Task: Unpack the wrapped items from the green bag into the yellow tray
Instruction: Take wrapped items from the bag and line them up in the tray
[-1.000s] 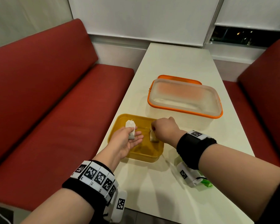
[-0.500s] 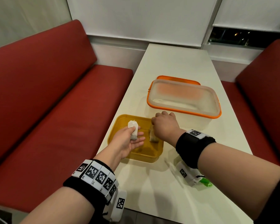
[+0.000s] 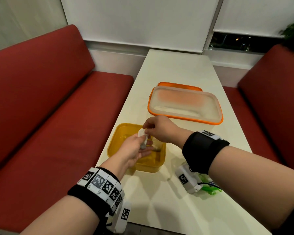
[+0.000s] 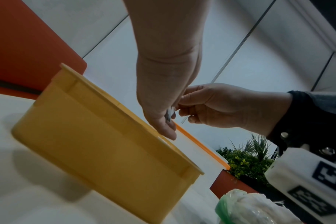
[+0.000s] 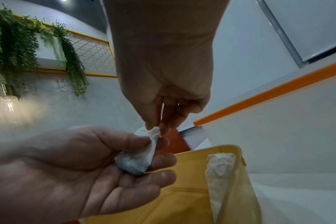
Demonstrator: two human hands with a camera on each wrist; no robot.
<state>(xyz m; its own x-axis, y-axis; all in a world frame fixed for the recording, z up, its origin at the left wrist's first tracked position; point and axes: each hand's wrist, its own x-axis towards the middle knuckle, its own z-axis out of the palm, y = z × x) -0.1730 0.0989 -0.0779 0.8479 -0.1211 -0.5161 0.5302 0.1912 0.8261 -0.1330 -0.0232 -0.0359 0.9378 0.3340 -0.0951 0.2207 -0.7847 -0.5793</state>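
My left hand (image 3: 143, 146) is palm up over the yellow tray (image 3: 120, 138) and holds a white wrapped item (image 3: 142, 135) under its thumb. My right hand (image 3: 147, 131) pinches that item's top corner. In the right wrist view the wrapped item (image 5: 138, 157) lies across the fingers (image 5: 163, 174) of the left hand, and the right hand (image 5: 155, 128) pinches it between thumb and forefinger. A second wrapped item (image 5: 219, 168) leans on the inside wall of the tray (image 5: 182, 197). The green bag (image 3: 209, 189) lies crumpled on the table under my right wrist, partly hidden, and shows as the bag (image 4: 238, 209) near the tray (image 4: 105, 144).
A clear container with an orange rim (image 3: 185, 106) stands behind the tray. Red benches (image 3: 41, 107) flank the white table (image 3: 159, 200) on both sides. The tray sits close to the table's left edge.
My right hand left the tray's right side, where a wrapped item stays, and moved left to pinch the item in my left hand. The left hand barely moved.
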